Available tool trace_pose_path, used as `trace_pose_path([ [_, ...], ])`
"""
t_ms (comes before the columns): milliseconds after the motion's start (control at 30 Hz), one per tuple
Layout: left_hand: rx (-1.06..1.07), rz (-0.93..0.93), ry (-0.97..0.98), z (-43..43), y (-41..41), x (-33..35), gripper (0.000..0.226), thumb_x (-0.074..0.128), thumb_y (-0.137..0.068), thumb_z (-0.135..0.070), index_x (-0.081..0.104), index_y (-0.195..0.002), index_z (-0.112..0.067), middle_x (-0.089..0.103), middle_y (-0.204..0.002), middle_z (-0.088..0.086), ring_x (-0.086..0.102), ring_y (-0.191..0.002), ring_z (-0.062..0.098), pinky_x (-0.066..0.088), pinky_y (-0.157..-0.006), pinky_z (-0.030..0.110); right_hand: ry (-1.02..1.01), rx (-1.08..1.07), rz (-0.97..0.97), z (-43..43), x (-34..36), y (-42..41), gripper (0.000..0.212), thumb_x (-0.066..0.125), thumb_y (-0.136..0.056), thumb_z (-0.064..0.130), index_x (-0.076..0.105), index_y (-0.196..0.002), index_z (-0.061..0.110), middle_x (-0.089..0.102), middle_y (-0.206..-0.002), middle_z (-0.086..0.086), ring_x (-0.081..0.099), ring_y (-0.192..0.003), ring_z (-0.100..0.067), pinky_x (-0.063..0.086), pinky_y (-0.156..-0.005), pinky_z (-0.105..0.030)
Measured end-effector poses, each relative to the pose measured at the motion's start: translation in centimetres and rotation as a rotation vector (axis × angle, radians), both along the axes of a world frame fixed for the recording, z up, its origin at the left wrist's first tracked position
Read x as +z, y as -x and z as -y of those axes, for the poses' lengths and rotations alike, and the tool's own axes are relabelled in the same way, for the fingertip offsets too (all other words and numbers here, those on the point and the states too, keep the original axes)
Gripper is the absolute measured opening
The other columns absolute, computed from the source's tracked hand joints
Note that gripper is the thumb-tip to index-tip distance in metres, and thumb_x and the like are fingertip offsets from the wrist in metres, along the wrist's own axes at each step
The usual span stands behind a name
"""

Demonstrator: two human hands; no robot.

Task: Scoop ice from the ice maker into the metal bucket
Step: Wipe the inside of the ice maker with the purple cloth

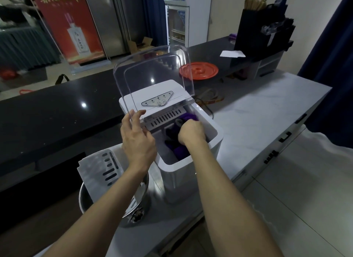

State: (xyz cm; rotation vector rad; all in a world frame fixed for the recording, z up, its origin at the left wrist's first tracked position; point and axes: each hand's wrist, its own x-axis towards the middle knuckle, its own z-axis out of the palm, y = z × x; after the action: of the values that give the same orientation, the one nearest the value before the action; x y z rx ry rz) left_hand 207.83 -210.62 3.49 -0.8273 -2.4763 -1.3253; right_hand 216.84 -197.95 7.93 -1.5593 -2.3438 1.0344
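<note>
right hand [192,132] grip: hidden (in ice maker [181,173]) | metal bucket [84,198]: part-covered

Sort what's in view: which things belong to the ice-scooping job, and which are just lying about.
For the job: ice maker, its raised clear lid, metal bucket, white slotted basket, left hand, right hand.
Lying about: orange lid, white paper, black bag.

Two bare arms, seen from the wearer's own viewpoint.
The left hand [136,140] and the right hand [191,132] are shown uncovered, and both forearms are left bare down to the lower edge of the view.
</note>
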Motion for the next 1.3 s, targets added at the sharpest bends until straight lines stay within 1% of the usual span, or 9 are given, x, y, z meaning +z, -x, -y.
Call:
trace_pose_path([
  [100,0.018,-0.019,0.003,0.0,0.1,-0.1,0.056,0.055,-0.099,-0.006,0.05,-0.145,-0.038,0.036,-0.159,-0.006,0.039,-0.15,0.021,0.051,-0.11,0.045,0.119,0.093,-0.025,2.8,-0.9,0.9,0.027,0.071,-0.096,0.009,0.064,-0.12,0.002,0.06,-0.096,-0.009,0.059,-0.082,-0.024,0.049,-0.064,-0.028],
  [300,0.023,-0.016,-0.024,0.0,0.1,-0.3,0.055,0.054,-0.1,-0.005,0.052,-0.144,-0.038,0.038,-0.159,-0.007,0.039,-0.15,0.02,0.047,-0.109,0.039,0.279,0.16,-0.082,3.5,-0.7,0.4,0.016,0.065,-0.097,0.008,0.058,-0.112,0.008,0.065,-0.109,-0.015,0.066,-0.101,-0.032,0.061,-0.094,-0.044],
  [500,0.013,-0.019,-0.018,0.2,0.3,-0.1,0.053,0.055,-0.1,-0.007,0.056,-0.144,-0.036,0.039,-0.159,-0.005,0.041,-0.148,0.02,0.041,-0.109,0.033,0.22,0.332,0.004,1.7,2.1,-1.2,0.023,0.054,-0.099,0.009,0.061,-0.119,0.0,0.067,-0.108,-0.017,0.063,-0.081,-0.025,0.047,-0.054,-0.029],
  [700,0.023,-0.03,-0.005,0.2,0.3,0.1,0.053,0.057,-0.101,-0.007,0.056,-0.144,-0.037,0.041,-0.156,-0.006,0.044,-0.145,0.021,0.045,-0.107,0.031,0.037,0.231,-0.305,-2.8,4.5,-4.3,0.034,0.055,-0.087,0.011,0.066,-0.118,0.02,0.073,-0.107,-0.009,0.069,-0.101,-0.03,0.058,-0.095,-0.045],
  [833,0.045,-0.065,0.02,0.4,0.3,0.2,0.052,0.058,-0.1,-0.008,0.056,-0.142,-0.038,0.042,-0.154,-0.009,0.046,-0.143,0.018,0.048,-0.103,0.033,0.025,0.37,-0.491,-5.1,4.2,-5.0,0.083,0.039,-0.087,-0.011,0.05,-0.136,0.055,0.065,-0.13,0.003,0.062,-0.115,-0.019,0.053,-0.101,-0.042],
  [1000,0.076,-0.076,0.027,0.5,0.2,0.4,0.052,0.06,-0.099,-0.008,0.057,-0.14,-0.04,0.044,-0.151,-0.011,0.05,-0.14,0.016,0.053,-0.103,0.038,-0.088,0.547,-0.717,-7.6,0.5,-4.0,0.079,0.049,-0.08,-0.02,0.078,-0.109,0.048,0.066,-0.127,0.002,0.065,-0.122,-0.015,0.052,-0.112,-0.045],
  [1133,0.083,-0.068,0.002,0.9,0.2,0.5,0.052,0.062,-0.099,-0.007,0.058,-0.139,-0.04,0.046,-0.149,-0.014,0.051,-0.138,0.01,0.053,-0.107,0.04,0.054,0.621,-0.813,-9.0,0.2,-4.6,0.051,0.058,-0.078,0.012,0.079,-0.118,0.035,0.065,-0.134,-0.003,0.064,-0.127,-0.015,0.051,-0.113,-0.043],
  [1233,0.067,-0.039,-0.042,1.2,0.6,0.0,0.05,0.064,-0.101,-0.008,0.059,-0.139,-0.041,0.045,-0.148,-0.019,0.05,-0.139,0.006,0.053,-0.112,0.043,0.506,0.643,-0.893,-10.3,0.5,-5.9,0.056,0.057,-0.086,0.035,0.069,-0.134,0.008,0.071,-0.135,-0.005,0.066,-0.128,-0.023,0.052,-0.11,-0.047],
  [1300,0.059,-0.027,-0.064,1.2,0.8,-0.2,0.049,0.064,-0.103,-0.008,0.06,-0.14,-0.04,0.045,-0.147,-0.02,0.048,-0.142,0.001,0.049,-0.117,0.04,0.53,0.641,-0.857,-10.6,0.7,-6.0,0.058,0.056,-0.09,0.047,0.068,-0.134,0.01,0.075,-0.128,-0.001,0.07,-0.122,-0.024,0.056,-0.103,-0.049],
])
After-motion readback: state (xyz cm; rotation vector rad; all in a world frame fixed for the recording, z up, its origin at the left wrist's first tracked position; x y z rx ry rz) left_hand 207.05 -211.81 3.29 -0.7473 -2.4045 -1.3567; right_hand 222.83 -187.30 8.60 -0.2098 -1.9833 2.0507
